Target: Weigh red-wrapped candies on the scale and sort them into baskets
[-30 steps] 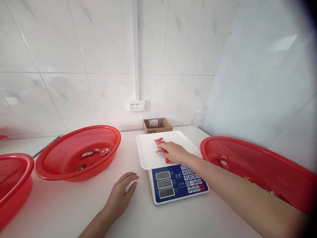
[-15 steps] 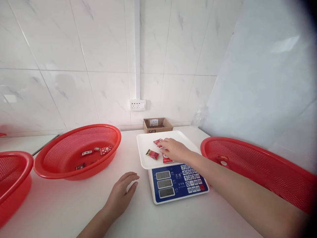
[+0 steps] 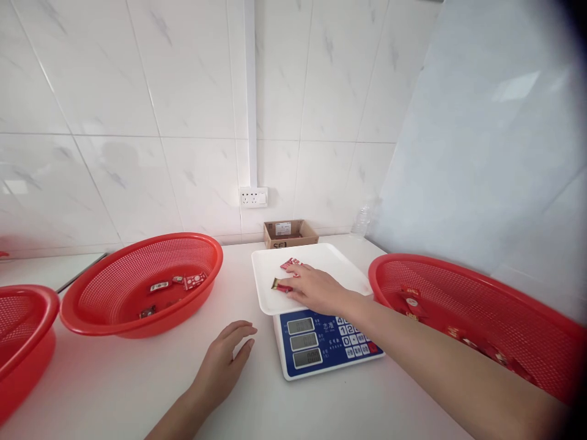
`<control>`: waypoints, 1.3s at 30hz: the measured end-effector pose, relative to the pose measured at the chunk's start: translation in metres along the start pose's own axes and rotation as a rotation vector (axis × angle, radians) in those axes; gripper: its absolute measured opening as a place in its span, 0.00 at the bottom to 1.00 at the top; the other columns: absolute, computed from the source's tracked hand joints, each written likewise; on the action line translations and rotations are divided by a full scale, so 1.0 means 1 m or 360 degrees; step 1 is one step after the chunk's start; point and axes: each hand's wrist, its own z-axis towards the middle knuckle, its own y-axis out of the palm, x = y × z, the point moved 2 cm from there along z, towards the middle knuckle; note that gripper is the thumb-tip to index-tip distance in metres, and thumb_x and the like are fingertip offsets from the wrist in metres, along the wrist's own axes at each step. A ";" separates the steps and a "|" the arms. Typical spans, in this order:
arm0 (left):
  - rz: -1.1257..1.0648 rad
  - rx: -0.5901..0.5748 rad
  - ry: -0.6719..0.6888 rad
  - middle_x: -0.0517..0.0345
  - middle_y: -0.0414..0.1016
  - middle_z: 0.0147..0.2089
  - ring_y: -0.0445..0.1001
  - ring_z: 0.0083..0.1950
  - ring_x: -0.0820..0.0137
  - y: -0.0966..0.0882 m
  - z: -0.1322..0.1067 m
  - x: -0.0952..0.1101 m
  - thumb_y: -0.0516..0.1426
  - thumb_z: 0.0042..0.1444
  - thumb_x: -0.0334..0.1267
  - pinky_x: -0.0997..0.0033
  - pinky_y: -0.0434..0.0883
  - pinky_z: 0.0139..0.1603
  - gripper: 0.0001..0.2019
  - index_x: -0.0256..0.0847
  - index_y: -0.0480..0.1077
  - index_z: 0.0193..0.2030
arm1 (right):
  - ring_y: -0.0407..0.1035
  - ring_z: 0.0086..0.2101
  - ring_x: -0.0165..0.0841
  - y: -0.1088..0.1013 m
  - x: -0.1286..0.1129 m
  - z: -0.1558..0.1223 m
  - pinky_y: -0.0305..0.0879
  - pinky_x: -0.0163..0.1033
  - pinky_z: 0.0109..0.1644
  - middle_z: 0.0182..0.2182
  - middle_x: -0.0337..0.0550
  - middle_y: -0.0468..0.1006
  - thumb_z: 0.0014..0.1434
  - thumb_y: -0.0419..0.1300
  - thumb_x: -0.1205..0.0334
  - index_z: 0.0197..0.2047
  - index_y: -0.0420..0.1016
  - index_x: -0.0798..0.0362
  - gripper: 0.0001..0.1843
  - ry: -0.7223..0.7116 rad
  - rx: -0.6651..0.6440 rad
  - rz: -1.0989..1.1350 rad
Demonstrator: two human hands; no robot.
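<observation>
My right hand [image 3: 317, 288] reaches over the white tray [image 3: 263, 299] of a digital scale [image 3: 331, 342]. Its fingers are curled down, with thumb and fingertips on a red wrapped candy [image 3: 283, 287] that has a gold-green end. Just beyond the fingertips lies another candy, a red-and-white wrapped one [image 3: 290, 263], partly covered by the hand. Whatever lies beneath the palm is hidden. My left hand [image 3: 224, 353] rests on the white table left of the scale, thumb and fingers apart, holding nothing.
A red mesh basket [image 3: 101, 269] with several wrapped candies stands at left; another red basket [image 3: 27, 293] is cut off at the left edge. At right, a red basket [image 3: 458, 275] also holds candies. Behind the scale are a cardboard box [image 3: 275, 243] and a clear plastic bottle [image 3: 361, 221].
My right hand has moved slightly left and down onto the gold-ended candy, which now looks turned. The third red candy has gone out of sight under it. My left hand has stayed put.
</observation>
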 end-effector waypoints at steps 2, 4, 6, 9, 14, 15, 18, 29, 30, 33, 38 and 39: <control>-0.0009 -0.0001 -0.0002 0.54 0.71 0.49 0.72 0.47 0.65 -0.001 0.000 0.001 0.47 0.58 0.42 0.74 0.72 0.31 0.13 0.47 0.71 0.44 | 0.58 0.52 0.42 -0.001 0.000 0.000 0.59 0.47 0.51 0.55 0.42 0.65 0.60 0.49 0.56 0.48 0.73 0.42 0.17 0.0004 -0.0025 -0.0008; -0.0015 0.0000 -0.0009 0.55 0.71 0.49 0.72 0.47 0.65 -0.001 -0.001 0.002 0.47 0.58 0.42 0.74 0.72 0.30 0.13 0.48 0.71 0.43 | 0.60 0.50 0.41 -0.002 0.006 0.001 0.61 0.46 0.49 0.53 0.43 0.67 0.60 0.48 0.55 0.44 0.76 0.43 0.17 0.0099 -0.0001 0.0015; -0.0022 -0.0008 -0.0026 0.55 0.71 0.49 0.72 0.46 0.66 -0.001 0.000 0.002 0.47 0.58 0.42 0.75 0.72 0.30 0.13 0.48 0.71 0.43 | 0.61 0.50 0.40 -0.004 0.016 0.004 0.61 0.45 0.48 0.52 0.44 0.69 0.61 0.46 0.56 0.46 0.75 0.44 0.18 0.0202 0.0065 0.0050; -0.0038 -0.0024 -0.0038 0.54 0.71 0.50 0.72 0.47 0.65 0.000 0.000 0.001 0.47 0.58 0.42 0.75 0.72 0.30 0.13 0.48 0.71 0.43 | 0.61 0.50 0.39 -0.004 0.032 0.009 0.58 0.43 0.51 0.51 0.42 0.70 0.60 0.46 0.63 0.52 0.71 0.46 0.20 0.0230 0.0085 0.0059; -0.0044 -0.0052 -0.0060 0.55 0.71 0.50 0.71 0.49 0.64 0.001 0.000 -0.002 0.47 0.58 0.43 0.74 0.72 0.31 0.14 0.48 0.71 0.43 | 0.66 0.47 0.38 -0.008 0.058 0.009 0.60 0.39 0.49 0.46 0.42 0.76 0.55 0.49 0.70 0.45 0.75 0.49 0.18 0.0410 0.0007 0.0199; -0.0046 -0.0053 -0.0061 0.55 0.71 0.50 0.71 0.49 0.64 0.001 0.000 -0.003 0.47 0.58 0.43 0.73 0.72 0.31 0.14 0.48 0.71 0.43 | 0.66 0.47 0.38 -0.011 0.063 0.007 0.61 0.39 0.48 0.47 0.43 0.75 0.55 0.50 0.69 0.46 0.74 0.51 0.18 0.0483 0.0041 0.0226; -0.0054 -0.0044 -0.0044 0.55 0.71 0.50 0.71 0.49 0.64 0.002 0.000 -0.003 0.47 0.58 0.43 0.72 0.73 0.34 0.14 0.48 0.71 0.44 | 0.68 0.46 0.36 -0.019 0.074 0.000 0.62 0.38 0.48 0.49 0.47 0.73 0.53 0.51 0.70 0.49 0.71 0.56 0.19 0.0632 0.0116 0.0251; 0.0013 -0.0014 -0.0034 0.55 0.71 0.50 0.72 0.48 0.66 -0.001 0.002 -0.003 0.48 0.58 0.43 0.77 0.72 0.29 0.14 0.49 0.71 0.45 | 0.66 0.50 0.34 -0.028 0.105 -0.027 0.63 0.38 0.52 0.54 0.52 0.68 0.55 0.52 0.71 0.58 0.60 0.57 0.26 0.0740 0.0164 0.0779; 0.0028 -0.0005 -0.0026 0.56 0.72 0.50 0.72 0.48 0.66 -0.001 0.002 -0.004 0.48 0.57 0.44 0.77 0.72 0.28 0.14 0.49 0.71 0.45 | 0.66 0.49 0.34 -0.032 0.113 -0.036 0.63 0.39 0.52 0.54 0.52 0.68 0.55 0.52 0.71 0.57 0.62 0.58 0.24 0.0781 0.0202 0.0703; 0.0076 0.0035 0.0029 0.57 0.73 0.48 0.73 0.47 0.66 0.000 0.003 -0.006 0.48 0.57 0.45 0.77 0.73 0.30 0.13 0.49 0.72 0.42 | 0.68 0.48 0.35 -0.047 0.139 -0.077 0.62 0.39 0.52 0.51 0.52 0.72 0.55 0.52 0.72 0.53 0.66 0.58 0.21 0.0954 0.0271 0.0478; 0.0161 0.0095 0.0088 0.60 0.74 0.47 0.73 0.48 0.66 0.007 0.007 -0.024 0.51 0.53 0.50 0.78 0.73 0.34 0.14 0.50 0.72 0.41 | 0.67 0.48 0.42 -0.062 0.167 -0.174 0.62 0.43 0.51 0.49 0.50 0.73 0.45 0.64 0.63 0.49 0.70 0.54 0.26 0.1261 -0.0180 0.0327; 0.0171 0.0091 0.0077 0.60 0.74 0.47 0.74 0.47 0.66 0.008 0.008 -0.028 0.51 0.53 0.51 0.78 0.73 0.33 0.15 0.50 0.72 0.40 | 0.68 0.48 0.42 -0.061 0.167 -0.192 0.63 0.43 0.50 0.49 0.49 0.74 0.40 0.67 0.61 0.49 0.71 0.53 0.30 0.1311 -0.0336 0.0336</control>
